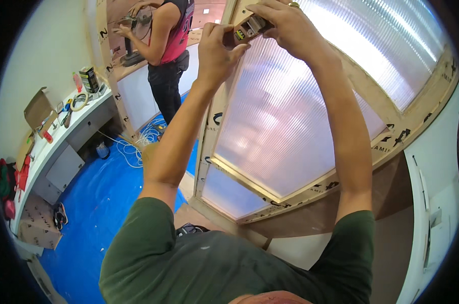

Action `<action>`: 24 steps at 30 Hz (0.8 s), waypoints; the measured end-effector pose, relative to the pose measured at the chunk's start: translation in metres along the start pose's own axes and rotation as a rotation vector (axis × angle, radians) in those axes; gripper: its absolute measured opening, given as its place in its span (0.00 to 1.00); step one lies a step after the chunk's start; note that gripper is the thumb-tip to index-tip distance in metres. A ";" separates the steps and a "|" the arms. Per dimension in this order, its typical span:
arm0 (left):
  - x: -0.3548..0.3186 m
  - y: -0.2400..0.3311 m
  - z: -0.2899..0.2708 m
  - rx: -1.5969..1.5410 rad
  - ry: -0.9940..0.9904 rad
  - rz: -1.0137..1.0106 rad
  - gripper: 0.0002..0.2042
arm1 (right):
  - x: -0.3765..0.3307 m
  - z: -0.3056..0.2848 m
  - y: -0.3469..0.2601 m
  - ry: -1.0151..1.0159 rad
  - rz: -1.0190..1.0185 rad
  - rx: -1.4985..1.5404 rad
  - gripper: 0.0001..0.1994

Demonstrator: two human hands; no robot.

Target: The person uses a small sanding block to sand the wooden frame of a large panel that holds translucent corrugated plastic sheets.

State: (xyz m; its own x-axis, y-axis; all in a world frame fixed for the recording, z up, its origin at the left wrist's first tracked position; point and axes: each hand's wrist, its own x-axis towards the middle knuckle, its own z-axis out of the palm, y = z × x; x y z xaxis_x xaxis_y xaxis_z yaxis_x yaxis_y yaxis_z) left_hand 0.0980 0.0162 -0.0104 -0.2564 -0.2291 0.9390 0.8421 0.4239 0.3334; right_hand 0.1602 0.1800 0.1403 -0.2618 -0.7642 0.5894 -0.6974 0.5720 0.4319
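Both arms are raised toward the upper edge of a wooden-framed door panel (pixel 285 116) with ribbed translucent sheets. Between my hands is a small boxy dark and silver fitting (pixel 250 28) with a yellow-green patch; its exact kind is unclear. My left hand (pixel 216 57) grips its left end between thumb and fingers. From above and the right, my right hand (pixel 287 28) closes over its other end, with a ring on one finger. The fitting lies against or just in front of the frame's upright; which of these I cannot tell.
At the upper left, another person (pixel 171 45) stands handling a tool. A curved white counter (pixel 62 133) holds an open cardboard box (pixel 38 112), tape and small items. Loose white cable (pixel 133 148) lies on blue floor sheeting (pixel 95 202). A brown box (pixel 39 225) stands below the counter.
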 end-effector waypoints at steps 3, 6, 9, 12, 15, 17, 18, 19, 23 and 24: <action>-0.009 0.003 0.007 -0.008 0.038 -0.043 0.23 | 0.002 0.004 0.006 -0.048 -0.033 -0.029 0.22; -0.014 0.010 0.010 0.032 0.051 -0.087 0.24 | 0.011 0.014 0.020 -0.039 -0.108 -0.027 0.18; -0.016 0.010 0.010 0.099 0.065 -0.105 0.25 | 0.017 0.022 0.022 0.033 -0.174 0.039 0.16; -0.026 0.010 0.008 0.099 0.059 -0.195 0.24 | 0.023 0.015 0.006 -0.148 0.130 0.196 0.15; -0.046 0.005 0.012 0.137 0.064 -0.183 0.23 | 0.025 0.017 -0.012 -0.237 0.383 0.353 0.14; -0.051 0.005 0.013 -0.054 0.039 -0.308 0.23 | 0.009 0.035 -0.002 -0.147 -0.181 -0.115 0.12; -0.052 0.003 0.011 -0.027 0.048 -0.295 0.23 | 0.007 0.038 -0.002 -0.257 -0.085 -0.144 0.12; -0.055 0.002 0.010 0.000 0.055 -0.281 0.24 | 0.005 0.044 -0.003 -0.225 -0.092 -0.122 0.12; -0.076 0.000 0.009 0.056 0.087 -0.238 0.24 | -0.011 0.049 -0.011 -0.105 -0.173 -0.157 0.12; -0.078 -0.001 0.007 0.110 0.089 -0.215 0.24 | -0.013 0.050 -0.016 -0.073 -0.214 -0.190 0.12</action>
State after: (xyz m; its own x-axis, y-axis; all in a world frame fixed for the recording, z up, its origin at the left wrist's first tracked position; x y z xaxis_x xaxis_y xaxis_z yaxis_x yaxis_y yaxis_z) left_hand 0.1135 0.0400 -0.0832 -0.3775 -0.3981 0.8360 0.7147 0.4488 0.5364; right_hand 0.1418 0.1657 0.0915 -0.1746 -0.8889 0.4235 -0.6060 0.4361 0.6653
